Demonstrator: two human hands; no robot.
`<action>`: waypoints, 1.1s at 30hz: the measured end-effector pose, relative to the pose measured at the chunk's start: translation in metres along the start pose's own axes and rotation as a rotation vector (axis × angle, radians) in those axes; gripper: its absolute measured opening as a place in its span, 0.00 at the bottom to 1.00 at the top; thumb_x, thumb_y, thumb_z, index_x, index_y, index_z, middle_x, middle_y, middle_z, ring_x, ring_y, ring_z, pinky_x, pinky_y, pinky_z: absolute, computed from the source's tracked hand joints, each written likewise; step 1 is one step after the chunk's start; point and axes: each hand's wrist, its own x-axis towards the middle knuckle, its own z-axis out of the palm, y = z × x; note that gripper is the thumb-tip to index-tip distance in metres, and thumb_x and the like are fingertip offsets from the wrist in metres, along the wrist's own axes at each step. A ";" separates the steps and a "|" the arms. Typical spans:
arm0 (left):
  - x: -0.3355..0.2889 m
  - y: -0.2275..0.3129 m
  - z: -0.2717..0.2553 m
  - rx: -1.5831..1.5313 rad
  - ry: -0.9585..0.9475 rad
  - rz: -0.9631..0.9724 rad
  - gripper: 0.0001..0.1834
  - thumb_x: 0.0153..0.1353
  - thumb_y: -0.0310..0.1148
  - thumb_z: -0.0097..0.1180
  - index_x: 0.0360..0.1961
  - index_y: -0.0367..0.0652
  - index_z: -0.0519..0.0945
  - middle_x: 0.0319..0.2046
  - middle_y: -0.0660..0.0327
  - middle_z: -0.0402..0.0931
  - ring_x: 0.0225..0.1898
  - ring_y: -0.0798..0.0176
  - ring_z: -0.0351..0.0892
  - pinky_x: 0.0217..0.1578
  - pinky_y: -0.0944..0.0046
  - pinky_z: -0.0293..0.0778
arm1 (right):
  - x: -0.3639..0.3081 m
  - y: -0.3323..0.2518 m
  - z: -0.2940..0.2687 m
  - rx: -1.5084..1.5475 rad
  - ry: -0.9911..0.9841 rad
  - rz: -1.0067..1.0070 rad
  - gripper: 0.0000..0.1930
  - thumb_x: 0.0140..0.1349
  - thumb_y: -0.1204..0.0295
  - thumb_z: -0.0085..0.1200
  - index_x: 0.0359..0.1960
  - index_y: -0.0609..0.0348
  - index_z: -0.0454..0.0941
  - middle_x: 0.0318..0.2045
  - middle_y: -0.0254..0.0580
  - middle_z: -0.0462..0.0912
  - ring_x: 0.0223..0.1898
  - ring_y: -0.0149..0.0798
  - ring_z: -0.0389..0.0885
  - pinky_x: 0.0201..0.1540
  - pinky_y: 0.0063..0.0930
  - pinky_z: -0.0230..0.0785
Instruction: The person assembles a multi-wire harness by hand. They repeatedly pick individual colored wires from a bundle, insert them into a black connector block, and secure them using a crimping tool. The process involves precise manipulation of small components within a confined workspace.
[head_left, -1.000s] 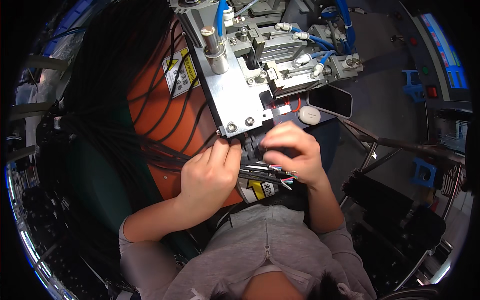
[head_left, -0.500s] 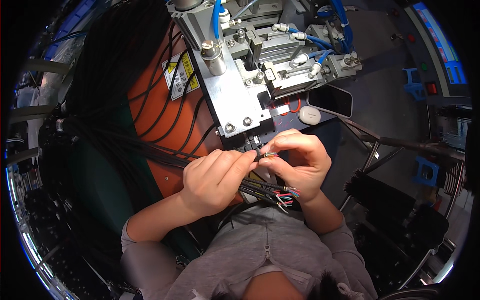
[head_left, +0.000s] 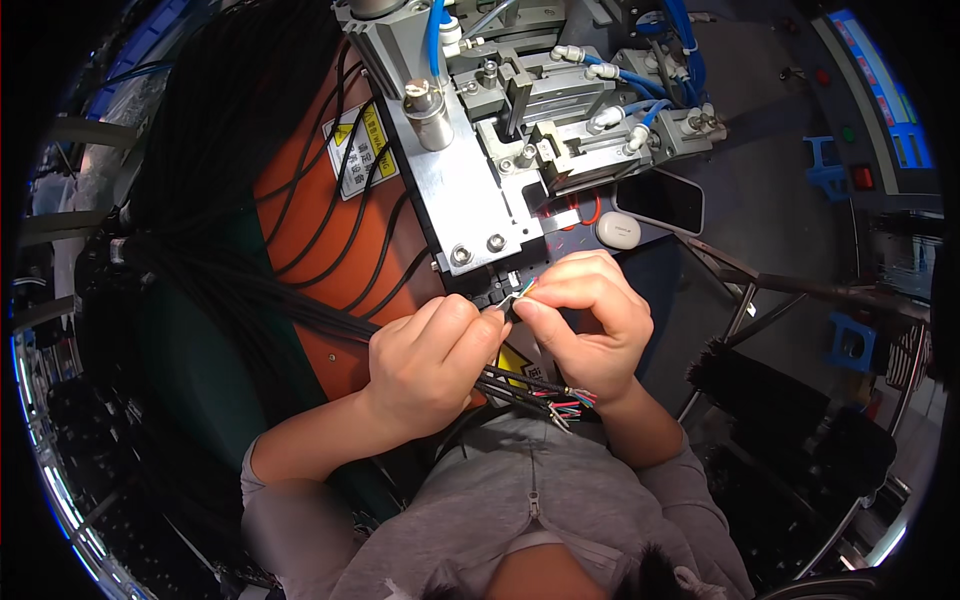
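Together, the left hand (head_left: pixel 425 360) and the right hand (head_left: pixel 585 320) meet just below the near edge of a metal machine plate (head_left: pixel 455 195), fingertips almost touching. Both are closed in a narrow pinch on the end of a thin black cable (head_left: pixel 520 380), whose small coloured wire ends (head_left: pixel 527 288) stick out between the right thumb and forefinger. The left hand's thumb and forefinger grip the cable just beside that spot, with the other fingers curled in. More black cables of the same kind pass under the hands, and their stripped coloured tips (head_left: pixel 572 402) fan out near the right wrist, just above the person's grey zipped top (head_left: pixel 530 500). On the left, a thick bundle of black cables (head_left: pixel 230 200) runs across an orange panel (head_left: pixel 320 220) bearing a yellow warning label (head_left: pixel 363 152). Beyond the hands stands the machine fixture, with a metal cylinder (head_left: pixel 428 112), clamps and blue air hoses (head_left: pixel 680 30) on the plate. To the right of the plate, on the dark tabletop (head_left: pixel 760 130), lie a black phone (head_left: pixel 662 198) and a small white earbud case (head_left: pixel 618 229), close together. Black metal bars (head_left: pixel 790 285) cross farther right.
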 end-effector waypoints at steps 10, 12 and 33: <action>0.003 -0.004 0.002 -0.106 0.027 -0.015 0.09 0.50 0.28 0.62 0.32 0.37 0.78 0.23 0.63 0.69 0.21 0.65 0.73 0.17 0.67 0.67 | -0.003 0.004 -0.002 0.024 -0.004 0.017 0.09 0.45 0.82 0.67 0.27 0.63 0.79 0.28 0.41 0.81 0.28 0.35 0.78 0.33 0.25 0.68; 0.000 -0.005 0.003 -0.069 0.033 -0.004 0.10 0.49 0.27 0.61 0.34 0.37 0.79 0.24 0.63 0.69 0.21 0.67 0.72 0.17 0.68 0.66 | -0.001 -0.001 -0.002 -0.212 0.005 -0.142 0.09 0.45 0.81 0.67 0.26 0.62 0.78 0.28 0.41 0.80 0.28 0.36 0.77 0.32 0.26 0.67; -0.003 0.005 0.008 0.357 -0.214 0.018 0.21 0.45 0.28 0.57 0.45 0.43 0.82 0.22 0.67 0.60 0.22 0.72 0.62 0.17 0.73 0.59 | -0.005 0.019 -0.006 -0.389 -0.214 0.121 0.03 0.48 0.80 0.58 0.23 0.62 0.76 0.23 0.42 0.77 0.27 0.43 0.74 0.31 0.34 0.66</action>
